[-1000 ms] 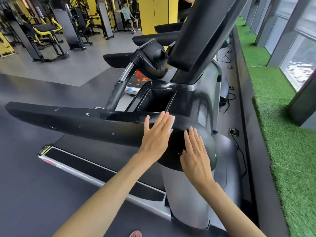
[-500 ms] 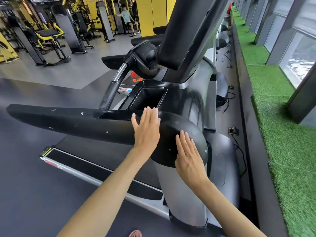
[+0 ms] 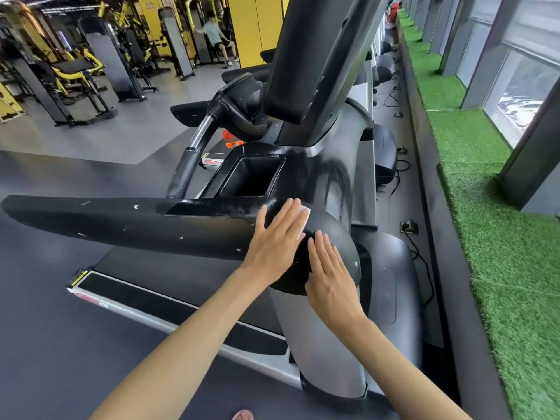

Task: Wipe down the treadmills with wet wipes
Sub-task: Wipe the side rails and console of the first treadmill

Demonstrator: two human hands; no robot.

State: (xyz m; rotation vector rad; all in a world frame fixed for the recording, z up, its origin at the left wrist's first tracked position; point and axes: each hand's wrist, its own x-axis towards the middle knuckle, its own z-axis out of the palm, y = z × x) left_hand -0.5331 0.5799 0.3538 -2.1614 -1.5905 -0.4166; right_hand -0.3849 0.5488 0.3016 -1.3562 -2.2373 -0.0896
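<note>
Here, wet wipe (image 3: pixel 305 212): thin white sheet, mostly hidden under the left hand (image 3: pixel 274 241), one corner showing past the fingertips, on the rounded end of the treadmill's black handrail (image 3: pixel 121 219).
Left fingers (image 3: pixel 288 215): straight and together, pressing the wipe flat.
Right hand (image 3: pixel 330 274): flat on the same curved end just beside the left, fingers straight, holding nothing.
Handling: probably light, limp and damp; likely to bunch or skid on glossy plastic.
Hold: best pinned under a flat palm, not by an edge.

Two hands: left hand (image 3: pixel 274 242), right hand (image 3: pixel 330 278). One wet wipe (image 3: pixel 305 214). One seated person (image 3: pixel 216 37). One storage recess (image 3: pixel 253 177).
</note>
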